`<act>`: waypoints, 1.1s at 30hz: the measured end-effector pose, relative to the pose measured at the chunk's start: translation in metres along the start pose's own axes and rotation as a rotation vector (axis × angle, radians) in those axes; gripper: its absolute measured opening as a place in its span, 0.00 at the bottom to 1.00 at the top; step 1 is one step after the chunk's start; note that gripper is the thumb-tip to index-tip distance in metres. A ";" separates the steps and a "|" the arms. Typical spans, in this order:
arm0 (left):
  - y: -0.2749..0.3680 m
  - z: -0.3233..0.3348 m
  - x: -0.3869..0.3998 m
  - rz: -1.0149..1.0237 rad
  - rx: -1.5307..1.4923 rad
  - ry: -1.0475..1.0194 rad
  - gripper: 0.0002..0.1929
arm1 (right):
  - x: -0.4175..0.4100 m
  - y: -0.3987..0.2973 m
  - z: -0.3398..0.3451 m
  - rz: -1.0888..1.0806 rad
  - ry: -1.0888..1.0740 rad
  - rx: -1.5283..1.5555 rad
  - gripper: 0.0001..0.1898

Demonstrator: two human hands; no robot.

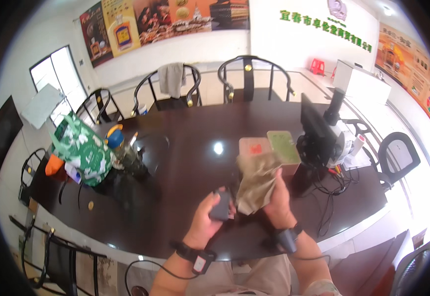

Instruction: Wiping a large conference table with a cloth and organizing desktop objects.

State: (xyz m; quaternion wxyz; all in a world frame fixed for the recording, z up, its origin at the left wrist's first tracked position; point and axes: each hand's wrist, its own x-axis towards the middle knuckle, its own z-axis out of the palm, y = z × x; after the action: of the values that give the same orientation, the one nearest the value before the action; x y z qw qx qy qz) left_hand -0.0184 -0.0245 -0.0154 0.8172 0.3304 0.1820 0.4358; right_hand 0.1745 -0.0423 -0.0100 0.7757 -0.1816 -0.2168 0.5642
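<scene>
Over the near part of the dark table [185,148], my left hand [205,218] grips a small dark grey rectangular object [220,205]; its exact kind cannot be told. Just to the right, my right hand [280,201] holds a crumpled brown cloth or paper piece [257,185], whose upper part is blurred. Behind it, partly covered, are a pale box with a red mark [250,145] and a green-lidded box [283,145]. Each wrist wears a black strap with a device, and a cable runs from each.
On the left stand a green patterned bag [85,155], a bottle with a blue cap [115,137] and an orange item [54,165]. A monitor [316,129] and tangled cables [327,188] are on the right. Black chairs [250,74] surround the table; one bears a grey cloth [171,79].
</scene>
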 end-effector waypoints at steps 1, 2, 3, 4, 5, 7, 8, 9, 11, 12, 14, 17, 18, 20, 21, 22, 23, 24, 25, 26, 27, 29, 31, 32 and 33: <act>0.004 -0.005 0.001 0.010 -0.124 0.130 0.19 | 0.000 -0.001 0.003 0.108 -0.003 0.142 0.26; 0.002 -0.013 0.008 0.035 -0.192 0.050 0.18 | 0.001 -0.006 -0.001 0.125 -0.038 0.154 0.27; 0.001 -0.015 0.011 0.050 -0.278 0.189 0.17 | 0.002 -0.005 -0.007 0.158 -0.073 0.191 0.27; 0.002 -0.015 0.012 0.026 -0.310 0.246 0.17 | 0.000 -0.007 -0.016 0.246 -0.167 0.273 0.28; 0.002 -0.025 0.013 0.042 -0.306 0.150 0.18 | -0.003 -0.007 -0.012 0.349 -0.207 0.193 0.27; 0.008 -0.013 0.008 0.087 -0.257 0.145 0.17 | -0.004 0.002 -0.013 0.492 -0.116 0.116 0.27; 0.009 -0.006 0.005 0.106 -0.205 0.174 0.17 | -0.007 0.011 -0.015 0.545 -0.099 0.084 0.27; 0.009 -0.003 0.006 0.129 -0.157 0.182 0.17 | -0.007 0.014 -0.014 0.539 -0.072 0.077 0.27; 0.007 -0.010 0.005 0.114 -0.194 0.128 0.17 | -0.009 0.018 -0.014 0.518 -0.012 0.061 0.27; 0.008 -0.013 0.004 0.098 -0.223 0.054 0.17 | -0.010 0.020 -0.014 0.450 -0.022 0.065 0.28; 0.003 -0.018 0.006 0.070 -0.278 -0.045 0.19 | -0.010 0.016 -0.009 0.423 -0.096 0.072 0.29; -0.008 -0.038 0.005 -0.025 0.140 -0.145 0.22 | -0.020 0.018 0.006 0.359 -0.470 -0.145 0.29; -0.013 0.005 -0.001 0.217 0.603 0.090 0.25 | -0.025 0.021 0.003 0.238 -0.498 -0.402 0.27; -0.019 -0.006 -0.002 0.235 0.726 0.007 0.24 | -0.033 0.027 0.017 0.066 -0.433 -0.659 0.19; -0.014 -0.005 -0.002 0.125 0.686 -0.026 0.23 | -0.031 0.026 0.017 0.026 -0.446 -0.722 0.17; -0.013 -0.005 -0.002 0.088 0.692 -0.032 0.23 | -0.029 0.025 0.016 -0.015 -0.459 -0.786 0.16; -0.014 -0.005 -0.001 0.051 0.698 -0.039 0.22 | -0.029 0.024 0.015 -0.056 -0.472 -0.850 0.14; -0.015 -0.005 -0.002 0.015 0.702 -0.042 0.22 | -0.031 0.024 0.015 -0.126 -0.429 -0.967 0.13; -0.016 -0.005 -0.001 0.000 0.714 -0.035 0.22 | -0.034 0.025 0.016 -0.196 -0.384 -1.083 0.12; -0.017 -0.006 -0.001 -0.014 0.726 -0.029 0.22 | -0.036 0.025 0.017 -0.268 -0.338 -1.199 0.11; -0.019 -0.006 0.000 -0.029 0.739 -0.026 0.22 | -0.037 0.025 0.020 -0.304 -0.290 -1.243 0.11; -0.022 -0.004 0.000 0.050 0.865 0.053 0.21 | -0.038 0.023 0.025 -0.376 -0.190 -1.329 0.10; -0.019 0.000 -0.001 0.043 0.854 0.060 0.22 | -0.037 0.021 0.023 -0.372 -0.092 -1.337 0.10; -0.013 0.002 -0.004 -0.004 0.779 0.030 0.22 | -0.036 0.020 0.023 -0.369 -0.043 -1.339 0.10; -0.009 0.002 -0.006 -0.047 0.706 0.003 0.22 | -0.035 0.019 0.023 -0.368 -0.021 -1.294 0.11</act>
State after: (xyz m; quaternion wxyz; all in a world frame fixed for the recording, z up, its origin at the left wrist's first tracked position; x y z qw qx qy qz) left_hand -0.0152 -0.0337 -0.0203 0.6622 0.5874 0.3303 0.3276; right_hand 0.1375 -0.0687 -0.0054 0.5918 -0.5647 -0.5460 0.1809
